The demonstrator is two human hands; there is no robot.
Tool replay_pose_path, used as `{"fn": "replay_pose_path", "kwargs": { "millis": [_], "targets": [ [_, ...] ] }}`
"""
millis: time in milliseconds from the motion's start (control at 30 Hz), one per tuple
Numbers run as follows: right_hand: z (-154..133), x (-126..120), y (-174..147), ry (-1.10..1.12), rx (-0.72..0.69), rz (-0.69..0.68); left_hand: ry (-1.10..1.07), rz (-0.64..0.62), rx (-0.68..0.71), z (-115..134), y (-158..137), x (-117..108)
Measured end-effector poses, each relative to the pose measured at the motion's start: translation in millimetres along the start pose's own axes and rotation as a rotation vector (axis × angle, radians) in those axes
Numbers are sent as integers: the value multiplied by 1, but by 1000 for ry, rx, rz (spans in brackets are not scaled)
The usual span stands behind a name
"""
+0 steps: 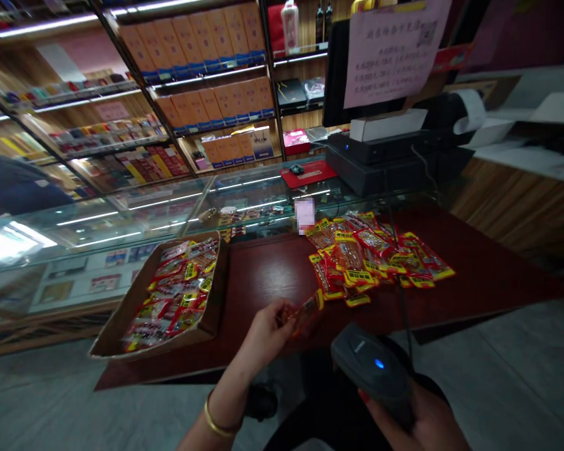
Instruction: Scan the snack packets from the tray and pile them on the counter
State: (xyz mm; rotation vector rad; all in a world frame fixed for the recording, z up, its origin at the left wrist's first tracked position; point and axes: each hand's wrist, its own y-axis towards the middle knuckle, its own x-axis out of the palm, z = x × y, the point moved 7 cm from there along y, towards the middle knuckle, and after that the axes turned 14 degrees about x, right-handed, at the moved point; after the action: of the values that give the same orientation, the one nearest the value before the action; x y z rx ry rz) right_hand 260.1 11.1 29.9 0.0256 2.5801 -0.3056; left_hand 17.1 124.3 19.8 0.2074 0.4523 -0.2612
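Between the fingers of my left hand (270, 332) is a small red and yellow snack packet (309, 311), held just above the near edge of the dark red tabletop (267, 269). My right hand (423, 413) grips a dark barcode scanner (371, 369) with a blue light on top; its head points toward the packet. Beyond the scanner lies a loose pile of similar snack packets (352, 254). To the left, a cardboard box (220, 285) holds many more of these packets. The scanner's cable runs up across the pile.
A glass display counter (169, 207) borders the table's far side, with a computer mouse (296, 169) on a red mat (317, 175). A monitor with a paper sign (395, 56) stands at the back right. Stocked shelves line the wall. A person's dark sleeve (14, 181) shows at left.
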Motion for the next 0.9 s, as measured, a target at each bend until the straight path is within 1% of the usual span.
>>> {"fn": "replay_pose_path", "kwargs": {
  "millis": [67, 167, 267, 367, 633, 733, 900],
  "targets": [
    [4, -3, 0, -38, 12, -7, -15, -19, -12, -3, -1, 1],
    [13, -5, -1, -71, 36, 9, -7, -27, -25, -5, -4, -3],
    [17, -4, -1, -71, 32, 11, 31, -24, -28, -7, -5, -6],
    [19, -2, 1, -66, 28, -10, 19, -16, -33, -9, -6, -5],
    [24, -1, 1, -84, 38, -29, 25, -3, -3, 3, -4, -6],
    [21, 0, 1, -86, 25, -23, -28, -7, -28, -3, -5, -4],
    [19, 3, 4, -87, 18, -1, -56, -23, -45, -12, -8, 0]
  ]
}}
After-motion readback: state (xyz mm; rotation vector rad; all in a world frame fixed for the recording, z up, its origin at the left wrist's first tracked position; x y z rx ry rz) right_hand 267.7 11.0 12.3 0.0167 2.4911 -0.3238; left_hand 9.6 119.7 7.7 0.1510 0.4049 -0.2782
